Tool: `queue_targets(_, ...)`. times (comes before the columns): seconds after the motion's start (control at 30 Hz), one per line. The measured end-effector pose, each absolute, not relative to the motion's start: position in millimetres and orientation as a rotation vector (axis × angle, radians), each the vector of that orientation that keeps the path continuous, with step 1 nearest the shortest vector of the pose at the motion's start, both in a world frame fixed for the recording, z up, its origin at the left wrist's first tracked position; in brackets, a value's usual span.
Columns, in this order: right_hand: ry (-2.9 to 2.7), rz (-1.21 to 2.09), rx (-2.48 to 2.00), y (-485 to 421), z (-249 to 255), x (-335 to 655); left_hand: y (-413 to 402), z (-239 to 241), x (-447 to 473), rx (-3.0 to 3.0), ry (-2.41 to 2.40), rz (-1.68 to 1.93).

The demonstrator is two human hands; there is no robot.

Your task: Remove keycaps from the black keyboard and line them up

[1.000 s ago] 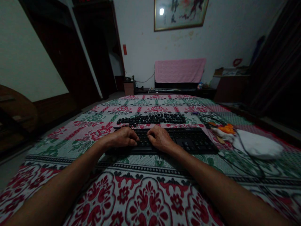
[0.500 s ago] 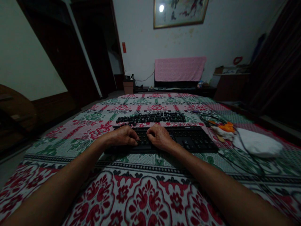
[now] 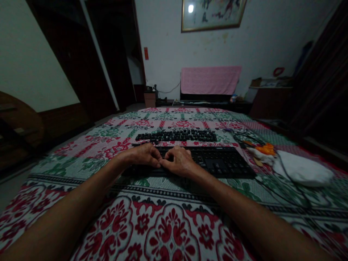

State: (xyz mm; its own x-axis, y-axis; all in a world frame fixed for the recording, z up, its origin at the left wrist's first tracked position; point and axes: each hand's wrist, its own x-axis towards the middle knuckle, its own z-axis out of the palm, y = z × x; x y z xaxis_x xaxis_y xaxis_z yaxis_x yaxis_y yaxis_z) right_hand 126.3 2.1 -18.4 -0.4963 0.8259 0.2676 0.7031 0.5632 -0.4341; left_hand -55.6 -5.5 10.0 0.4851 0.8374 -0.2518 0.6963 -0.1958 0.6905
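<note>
A black keyboard (image 3: 223, 163) lies across a floral bed cover (image 3: 168, 224) in front of me. My left hand (image 3: 144, 154) and my right hand (image 3: 178, 161) sit on its left half, close together. Both have the fingers curled under, and their fingertips meet over the keys. Whatever is pinched between them is hidden. A second black keyboard (image 3: 176, 135) lies just behind the first, parallel to it and untouched.
To the right of the keyboards lie a white bundle (image 3: 299, 168), a small orange thing (image 3: 265, 148) and dark cables (image 3: 244, 137). A pink cloth (image 3: 210, 79) covers a low unit at the far wall, under a framed picture (image 3: 213, 14). The room is dim.
My two hands have drawn together over the near keyboard until their fingertips touch; before, they rested a little apart. The view shifted slightly.
</note>
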Motion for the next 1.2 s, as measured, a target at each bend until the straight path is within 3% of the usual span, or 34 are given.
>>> queue_targets(1.2, -2.395, 0.393, -1.294, 6, -18, 123, -3, 7, -50, 1.751, 1.438, 0.267)
